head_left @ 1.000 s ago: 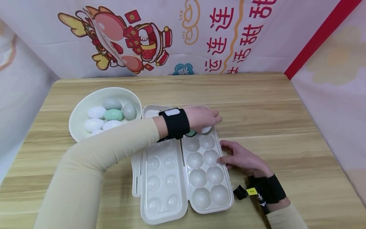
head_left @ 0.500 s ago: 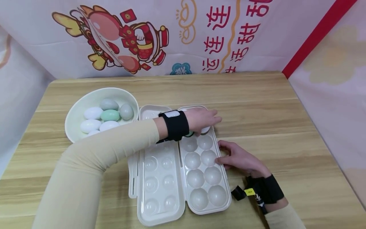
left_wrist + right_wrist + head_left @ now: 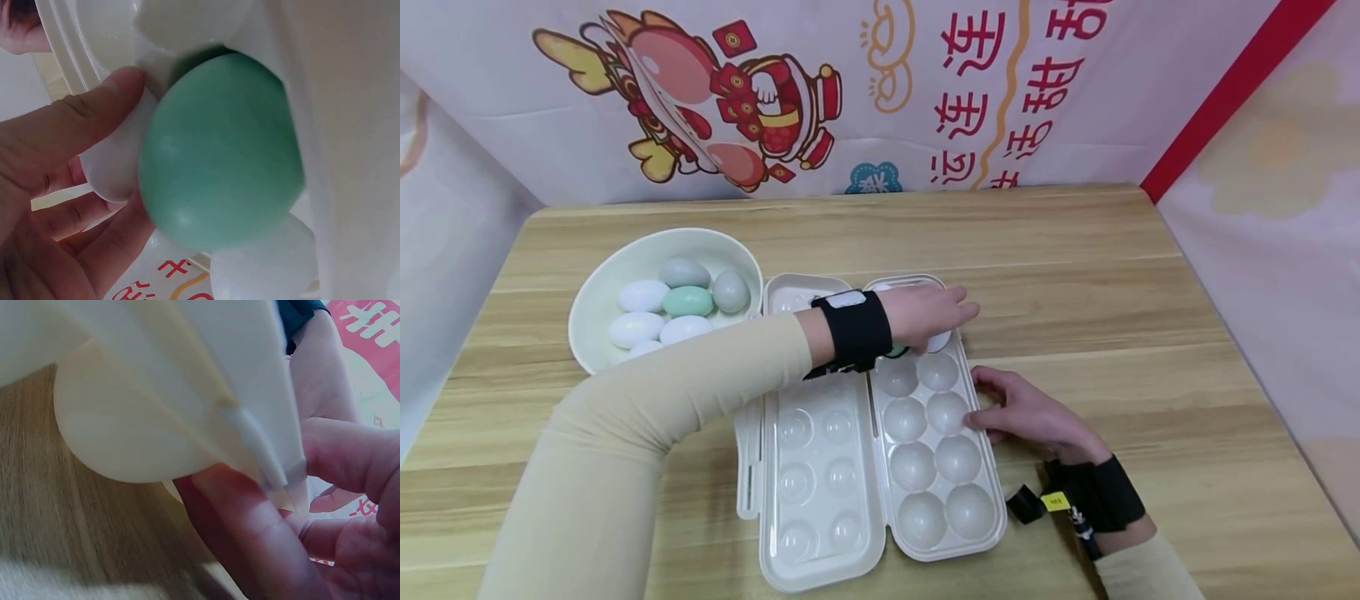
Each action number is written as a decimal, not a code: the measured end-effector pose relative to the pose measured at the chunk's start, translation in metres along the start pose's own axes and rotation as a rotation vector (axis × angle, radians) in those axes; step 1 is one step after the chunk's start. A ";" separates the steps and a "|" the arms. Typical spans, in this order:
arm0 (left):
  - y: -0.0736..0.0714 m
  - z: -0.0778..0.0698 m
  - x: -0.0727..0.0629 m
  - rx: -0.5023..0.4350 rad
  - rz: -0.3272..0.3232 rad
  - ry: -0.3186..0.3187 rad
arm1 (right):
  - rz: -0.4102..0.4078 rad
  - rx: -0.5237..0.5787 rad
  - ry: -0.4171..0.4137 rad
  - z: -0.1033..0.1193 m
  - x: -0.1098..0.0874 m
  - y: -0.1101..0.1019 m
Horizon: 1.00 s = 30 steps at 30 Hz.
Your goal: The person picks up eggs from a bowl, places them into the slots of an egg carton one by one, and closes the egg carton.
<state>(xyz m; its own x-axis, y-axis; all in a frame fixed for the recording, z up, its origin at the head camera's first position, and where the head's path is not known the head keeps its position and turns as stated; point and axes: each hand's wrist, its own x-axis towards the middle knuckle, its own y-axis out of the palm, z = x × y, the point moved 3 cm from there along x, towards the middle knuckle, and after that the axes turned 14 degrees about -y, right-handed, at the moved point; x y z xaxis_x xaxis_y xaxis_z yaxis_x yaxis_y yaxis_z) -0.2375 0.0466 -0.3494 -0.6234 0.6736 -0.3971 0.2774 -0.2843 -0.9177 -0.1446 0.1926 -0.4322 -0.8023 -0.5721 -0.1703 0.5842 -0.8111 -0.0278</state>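
An egg box (image 3: 812,508) of pale plastic lies open on the table, its cups on the right and its lid on the left. My left hand (image 3: 928,315) reaches over its far end. In the left wrist view, thumb and fingers hold a white egg (image 3: 115,159) at a cup on the outer side. Beside that hand a green egg (image 3: 219,156) sits in the inner cup, with another white egg (image 3: 265,262) beyond it. My right hand (image 3: 1033,412) grips the box's right rim, a finger under the edge in the right wrist view.
To the left, partly behind the left sleeve, stands a white bowl (image 3: 593,308) with several white, grey and green eggs. A printed cloth (image 3: 895,92) hangs behind the table's back edge. Several bare cups (image 3: 922,521) line the box's near half.
The whole view has shifted slightly, moving the bowl and box a little left in it. Both hands keep nearly the same places on the box.
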 end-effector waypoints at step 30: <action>-0.027 0.060 -0.087 0.045 -0.192 -0.177 | 0.016 -0.080 0.006 0.002 0.000 0.003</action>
<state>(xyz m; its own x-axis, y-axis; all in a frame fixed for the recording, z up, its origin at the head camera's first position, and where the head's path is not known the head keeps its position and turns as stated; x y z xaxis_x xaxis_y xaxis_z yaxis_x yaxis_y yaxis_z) -0.2347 -0.0446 -0.2905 -0.7806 0.5896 -0.2076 0.1115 -0.1955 -0.9744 -0.1430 0.1906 -0.4301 -0.7919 -0.5842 -0.1777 0.6053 -0.7893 -0.1030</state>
